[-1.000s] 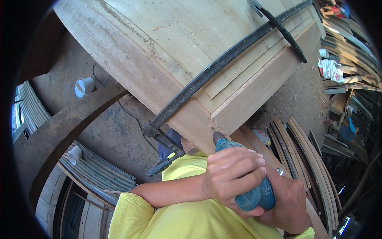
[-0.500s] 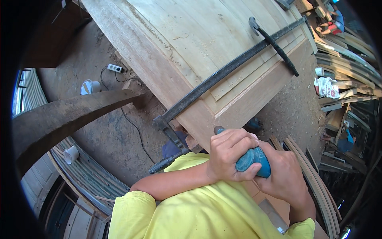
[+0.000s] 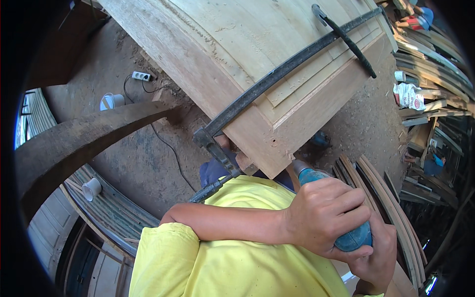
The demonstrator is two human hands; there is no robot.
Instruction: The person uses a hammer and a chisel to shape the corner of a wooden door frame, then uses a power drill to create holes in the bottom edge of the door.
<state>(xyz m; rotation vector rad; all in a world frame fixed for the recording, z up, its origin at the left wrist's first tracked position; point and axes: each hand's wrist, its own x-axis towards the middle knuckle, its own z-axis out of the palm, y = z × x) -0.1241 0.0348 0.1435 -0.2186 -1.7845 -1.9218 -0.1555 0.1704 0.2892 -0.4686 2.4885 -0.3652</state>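
A teal power drill [image 3: 357,237] is held in both my hands, close in front of my body. Its grey nose points at the near corner of a wooden panel door [image 3: 252,136], with wood shavings at the edge there. My left hand [image 3: 329,215] wraps over the top of the drill body. My right hand [image 3: 380,255] is closed around it from the right and below, partly hidden. A small dark hole [image 3: 274,140] shows in the door's corner. Across the door lies a long black bar clamp [image 3: 277,81], its screw handle hanging off the near left edge.
A curved wooden beam [image 3: 89,133] rises at the left. On the dirt floor are a white bucket [image 3: 112,102], a power strip [image 3: 141,76] and a cable. Stacked planks [image 3: 435,74] and a white sack [image 3: 409,96] lie at the right. Another person [image 3: 420,19] is at the far right.
Both hands have moved the drill right and back toward me, off the door's corner. The hole there has come into sight.
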